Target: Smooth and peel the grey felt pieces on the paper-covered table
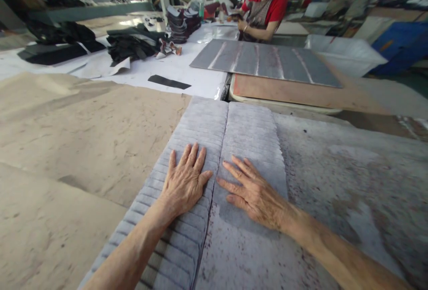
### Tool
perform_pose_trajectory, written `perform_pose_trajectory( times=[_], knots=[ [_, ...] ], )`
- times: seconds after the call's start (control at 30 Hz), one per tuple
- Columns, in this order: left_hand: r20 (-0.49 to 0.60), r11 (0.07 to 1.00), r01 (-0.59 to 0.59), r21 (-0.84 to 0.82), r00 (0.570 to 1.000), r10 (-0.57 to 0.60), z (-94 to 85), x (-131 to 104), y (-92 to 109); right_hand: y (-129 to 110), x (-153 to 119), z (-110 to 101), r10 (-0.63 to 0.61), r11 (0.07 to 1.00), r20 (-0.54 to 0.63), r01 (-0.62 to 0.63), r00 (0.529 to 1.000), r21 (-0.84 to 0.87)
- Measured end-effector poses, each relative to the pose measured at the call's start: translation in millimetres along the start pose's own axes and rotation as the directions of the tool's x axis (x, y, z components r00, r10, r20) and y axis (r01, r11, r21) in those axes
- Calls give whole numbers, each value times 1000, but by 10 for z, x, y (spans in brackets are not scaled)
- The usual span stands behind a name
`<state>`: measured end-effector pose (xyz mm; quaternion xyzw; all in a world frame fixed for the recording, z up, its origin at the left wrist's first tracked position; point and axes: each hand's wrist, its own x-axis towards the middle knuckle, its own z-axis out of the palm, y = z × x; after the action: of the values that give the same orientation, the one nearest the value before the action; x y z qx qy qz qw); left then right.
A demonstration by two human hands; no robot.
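Two rows of overlapping grey fabric pieces lie side by side on the table, with a dark seam line between them. My left hand (186, 178) rests flat on the left row (197, 120), fingers spread and pointing away from me. On the right row (250, 125) lies my right hand (252, 192), its fingers apart and pointing left towards the seam. Neither hand grips anything. The left row runs down to the bottom edge of the view; the right one ends just below my right hand, on a stained pale surface (254, 259).
Brown paper (83, 138) covers the left side. Further off are a black strip (169, 81), dark fabric piles (133, 42), a grey board with pale stripes (264, 60) and a white bin (344, 51). A person in red (279, 7) stands beyond the board.
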<state>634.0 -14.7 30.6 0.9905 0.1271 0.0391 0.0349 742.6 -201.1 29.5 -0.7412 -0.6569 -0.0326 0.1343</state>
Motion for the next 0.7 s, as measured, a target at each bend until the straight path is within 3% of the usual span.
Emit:
perform_pose_trajectory(
  times=[0.7],
  knots=[
    [-37, 999, -42, 6, 998, 42, 41, -25, -22, -52, 1, -110, -14, 1000, 32, 15, 999, -12]
  ],
)
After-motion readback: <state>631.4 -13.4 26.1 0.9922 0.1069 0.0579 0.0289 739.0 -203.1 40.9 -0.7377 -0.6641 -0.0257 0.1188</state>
